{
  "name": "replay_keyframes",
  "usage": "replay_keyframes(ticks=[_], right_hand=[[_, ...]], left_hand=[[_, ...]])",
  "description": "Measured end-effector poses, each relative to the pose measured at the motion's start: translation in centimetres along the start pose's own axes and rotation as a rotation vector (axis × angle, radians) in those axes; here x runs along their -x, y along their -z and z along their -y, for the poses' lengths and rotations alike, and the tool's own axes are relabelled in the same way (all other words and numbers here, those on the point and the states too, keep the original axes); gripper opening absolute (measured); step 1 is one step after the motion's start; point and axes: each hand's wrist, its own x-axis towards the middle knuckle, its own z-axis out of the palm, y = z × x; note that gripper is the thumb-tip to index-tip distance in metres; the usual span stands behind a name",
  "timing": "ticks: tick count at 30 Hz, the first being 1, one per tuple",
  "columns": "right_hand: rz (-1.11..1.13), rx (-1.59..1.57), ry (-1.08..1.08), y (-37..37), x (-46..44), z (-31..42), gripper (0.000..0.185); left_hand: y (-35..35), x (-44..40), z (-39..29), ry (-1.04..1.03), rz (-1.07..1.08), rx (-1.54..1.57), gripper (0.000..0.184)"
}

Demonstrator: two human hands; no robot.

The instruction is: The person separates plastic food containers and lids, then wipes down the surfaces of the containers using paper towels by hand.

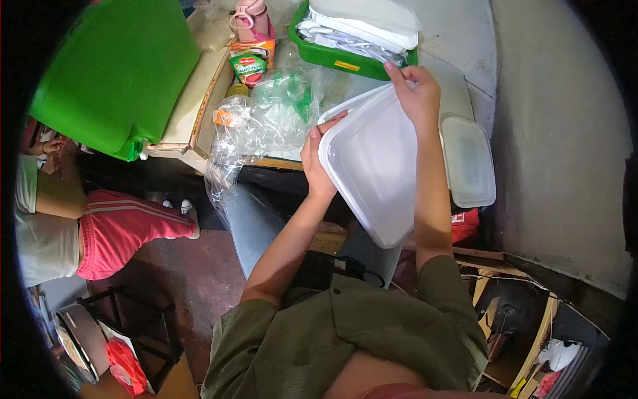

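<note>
Above my lap I hold a white translucent rectangular plastic lid (375,163), tilted, with what looks like another lid layered behind it. My left hand (319,159) is closed on its left edge, fingers behind and partly hidden. At the upper right, my right hand (417,93) grips the top corner with thumb and fingers. Just beyond that hand sits a green basin (349,66) with white plastic containers and clear plastic bags in it. Right of my right forearm lies another rectangular container with a translucent lid (470,159).
Crumpled clear plastic bags (266,120) cover the table's left part, near a tomato paste pouch (248,70) and a pink bottle (251,20). A green sheet (113,66) hangs at left. Another person in red pants (126,226) is at left. A wall (558,133) bounds the right.
</note>
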Motion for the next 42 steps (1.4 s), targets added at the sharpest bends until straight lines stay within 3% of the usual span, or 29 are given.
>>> replay_keyframes(ticks=[10, 14, 20, 23, 25, 26, 28, 29, 31, 35, 37, 39, 42], right_hand=[[-0.123, 0.097, 0.131, 0.4, 0.3, -0.2, 0.03], [-0.145, -0.012, 0.045, 1.3, 0.0, 0.1, 0.026], [-0.048, 0.054, 0.069, 1.8, -0.4, 0.4, 0.026], [-0.084, 0.094, 0.107, 2.0, -0.5, 1.2, 0.028], [-0.224, 0.174, 0.017, 2.6, -0.5, 1.8, 0.03], [-0.221, 0.173, 0.015, 3.3, -0.6, 2.1, 0.03], [-0.004, 0.145, -0.107, 5.7, -0.8, 3.0, 0.03], [-0.005, 0.146, -0.109, 6.8, -0.8, 3.1, 0.03], [0.098, -0.152, 0.006, 9.3, -0.6, 3.2, 0.03], [-0.084, -0.355, 0.044, 16.8, 1.6, 4.7, 0.021], [0.122, -0.584, 0.208, 22.0, 2.4, 2.8, 0.019], [-0.01, -0.594, 0.216, 25.4, 4.4, 2.3, 0.02], [-0.201, -0.636, 0.167, 29.8, 7.1, 0.4, 0.021]], left_hand=[[0.4, -0.5, -0.3, 0.003, 0.037, 0.009, 0.056], [0.0, -0.8, -0.2, -0.053, 0.056, 0.025, 0.056], [0.1, -0.8, 0.0, -0.009, 0.022, 0.086, 0.054], [0.3, -0.7, 0.2, 0.013, -0.029, 0.076, 0.052], [1.2, -0.9, 0.6, 0.0, -0.152, 0.155, 0.043], [1.6, -0.9, 0.8, -0.004, -0.192, 0.057, 0.049], [2.8, -1.2, 1.8, -0.018, -0.23, 0.042, 0.048], [3.5, -1.5, 2.4, -0.041, -0.266, 0.031, 0.047], [4.5, -2.0, 2.5, -0.008, -0.262, 0.148, 0.045], [5.5, -2.3, 2.1, -0.029, -0.338, 0.162, 0.04], [6.1, -2.4, 1.8, -0.087, -0.357, -0.066, 0.036], [7.6, -2.7, 2.7, -0.106, -0.32, 0.083, 0.032], [7.7, -2.2, 2.2, -0.191, -0.34, -0.125, 0.033]])
